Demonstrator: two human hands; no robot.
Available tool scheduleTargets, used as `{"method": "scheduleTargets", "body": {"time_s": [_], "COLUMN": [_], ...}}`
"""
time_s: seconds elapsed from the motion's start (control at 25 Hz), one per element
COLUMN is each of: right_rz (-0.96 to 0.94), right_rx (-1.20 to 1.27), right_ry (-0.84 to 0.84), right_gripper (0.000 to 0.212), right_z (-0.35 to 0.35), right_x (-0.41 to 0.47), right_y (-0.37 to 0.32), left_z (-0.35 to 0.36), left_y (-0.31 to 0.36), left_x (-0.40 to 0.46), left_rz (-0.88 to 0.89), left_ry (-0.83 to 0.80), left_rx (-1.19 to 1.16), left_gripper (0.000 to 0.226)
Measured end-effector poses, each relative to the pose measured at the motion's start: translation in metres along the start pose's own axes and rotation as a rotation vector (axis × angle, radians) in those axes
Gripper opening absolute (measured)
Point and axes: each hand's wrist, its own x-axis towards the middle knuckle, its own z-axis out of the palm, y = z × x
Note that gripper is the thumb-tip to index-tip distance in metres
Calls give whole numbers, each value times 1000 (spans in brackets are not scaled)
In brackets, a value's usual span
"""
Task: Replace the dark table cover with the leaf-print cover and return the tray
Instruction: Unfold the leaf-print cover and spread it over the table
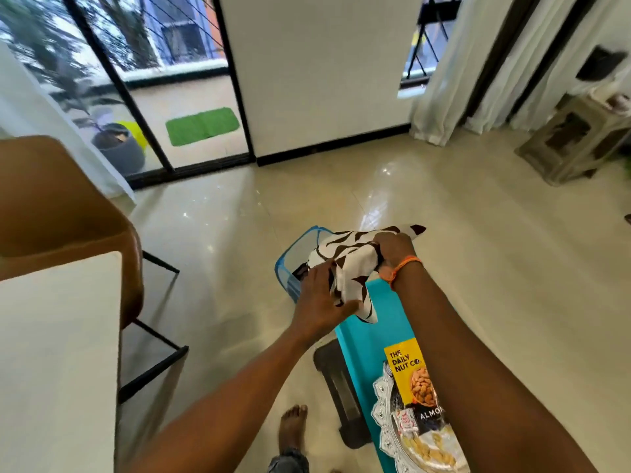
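Beside the "THE DAILY NUT CO." packet (pixel 408 372), both hands' fingers — left hand (pixel 319 303), right hand (pixel 392 249) — grip the leaf-print cover (pixel 345 264).

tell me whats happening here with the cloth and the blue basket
A person holds a bunched white cloth with a dark leaf print in both hands above a blue mesh basket on the floor. The left hand grips its lower folds; the right hand grips the top. Nearer the person, an ornate silver tray carrying a yellow almond packet sits on a turquoise surface.
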Motion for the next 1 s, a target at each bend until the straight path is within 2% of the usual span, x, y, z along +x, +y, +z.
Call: {"method": "scheduleTargets", "body": {"time_s": [0.12,0.16,0.24,0.4,0.44,0.52,0.6,0.72,0.8,0.88,0.92,1.0], "right_rz": [-86,-111,-108,-113,-124,-143,-175,-343,-412,-440,-426,-456], "right_rx": [-17,-39,37,66,79,81,22,-166,-322,-368,-372,-376], "right_ry": [-144,-255,-321,-471,-554,-727,-961,-1235,-1411,-1542,-1616,-1689], "right_gripper": [21,17,8,10,14,40,59,74,55,46,49,53], "right_z": [3,7,13,32,43,66,91,109,121,124,129,135], "right_x": [-30,-56,-83,-143,-172,-222,-284,-346,-406,-440,-479,-511], "right_y": [-5,2,6,28,38,61,94,132,175,201,232,259], "left_z": [-25,-35,-51,-78,-90,-117,-149,-180,-199,-213,-222,-233], "left_y": [25,31,41,61,66,73,69,64,49,42,26,13], "left_x": [-31,-64,-95,-165,-187,-225,-283,-349,-422,-469,-523,-580], "left_rz": [5,-12,-39,-102,-150,-247,-320,-364,-382,-384,-400,-367], "left_ry": [134,248,335,561,644,776,925,1010,1075,1062,1045,915], "left_rx": [-14,16,31,-43,-89,-229,-249,-175,-128,-192,-263,-437], "left_gripper": [41,36,32,13,14,16,18,19,24,27,30,29]}}
